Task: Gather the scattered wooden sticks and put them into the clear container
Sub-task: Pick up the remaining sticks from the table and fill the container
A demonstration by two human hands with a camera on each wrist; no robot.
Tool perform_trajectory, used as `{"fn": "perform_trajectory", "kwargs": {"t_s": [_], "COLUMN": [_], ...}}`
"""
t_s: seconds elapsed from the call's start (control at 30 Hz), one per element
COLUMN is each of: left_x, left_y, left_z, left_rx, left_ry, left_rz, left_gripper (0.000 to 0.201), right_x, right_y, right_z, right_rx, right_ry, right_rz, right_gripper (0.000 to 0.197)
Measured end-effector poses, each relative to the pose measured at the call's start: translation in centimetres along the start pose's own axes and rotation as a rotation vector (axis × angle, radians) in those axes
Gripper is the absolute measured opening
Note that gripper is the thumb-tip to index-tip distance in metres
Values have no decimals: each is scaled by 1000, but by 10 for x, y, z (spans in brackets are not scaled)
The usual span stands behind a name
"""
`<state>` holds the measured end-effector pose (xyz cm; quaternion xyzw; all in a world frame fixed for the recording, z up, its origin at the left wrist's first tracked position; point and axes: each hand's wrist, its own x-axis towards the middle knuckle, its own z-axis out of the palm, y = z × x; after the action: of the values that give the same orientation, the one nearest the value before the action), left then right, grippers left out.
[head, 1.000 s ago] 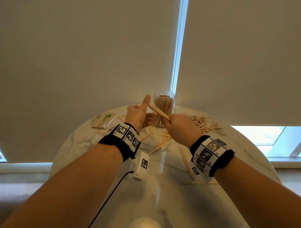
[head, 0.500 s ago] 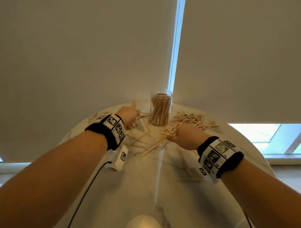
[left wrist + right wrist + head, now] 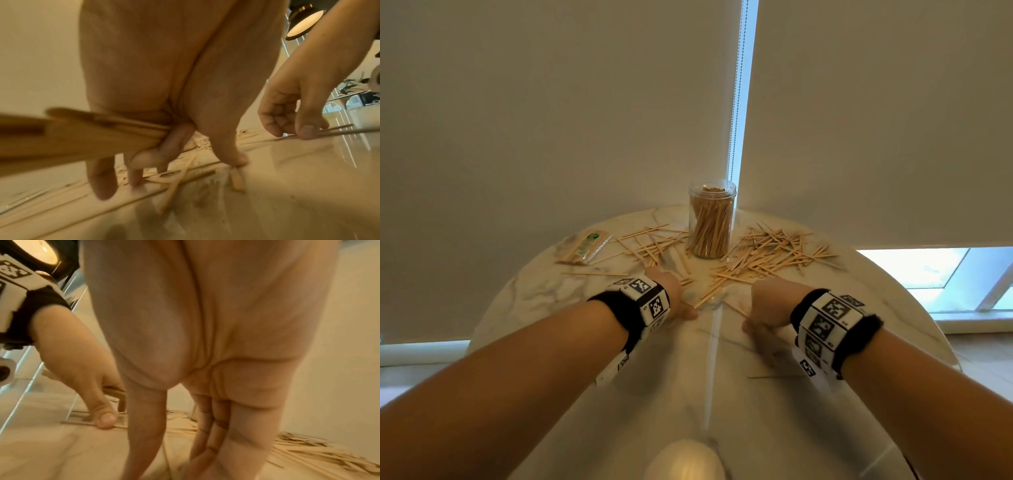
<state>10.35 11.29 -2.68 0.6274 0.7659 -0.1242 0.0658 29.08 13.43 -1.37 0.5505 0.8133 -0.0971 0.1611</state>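
The clear container [image 3: 711,222] stands upright at the far side of the round marble table [image 3: 722,411], packed with wooden sticks. Loose sticks lie scattered to its left [image 3: 650,245] and in a thicker pile to its right [image 3: 774,253]. My left hand [image 3: 683,308] is down on the table in front of the container; the left wrist view shows a bundle of sticks [image 3: 82,138] gripped in its curled fingers while its thumb and forefinger touch sticks on the table. My right hand [image 3: 751,323] is lowered beside it and pinches a thin stick [image 3: 333,129] against the tabletop.
A clear packet of sticks with a green label [image 3: 585,246] lies at the table's far left. Single sticks lie near the front right [image 3: 774,377]. Closed roller blinds hang right behind the table. A pale rounded object [image 3: 685,462] sits at the near edge.
One second ago both hands were raised at the container with sticks. They have since dropped to the table and drawn back toward me, and each now picks at loose sticks.
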Motion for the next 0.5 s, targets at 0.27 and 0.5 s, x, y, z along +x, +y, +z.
{"fn": "perform_trajectory", "kwargs": {"t_s": [0.27,0.5], "left_x": [6,8], "left_y": [-5,-7], "left_z": [7,12], "left_rx": [-33,-6], "left_ry": [78,116], "left_rz": [160,335], "left_gripper": [43,26], "right_x": [-4,-13], "right_y": [-20,-5], "right_z": [7,10], "right_rx": [-12,-103], "right_ry": [69,112], "right_rz": [-73,-36], "right_gripper": [30,29]}}
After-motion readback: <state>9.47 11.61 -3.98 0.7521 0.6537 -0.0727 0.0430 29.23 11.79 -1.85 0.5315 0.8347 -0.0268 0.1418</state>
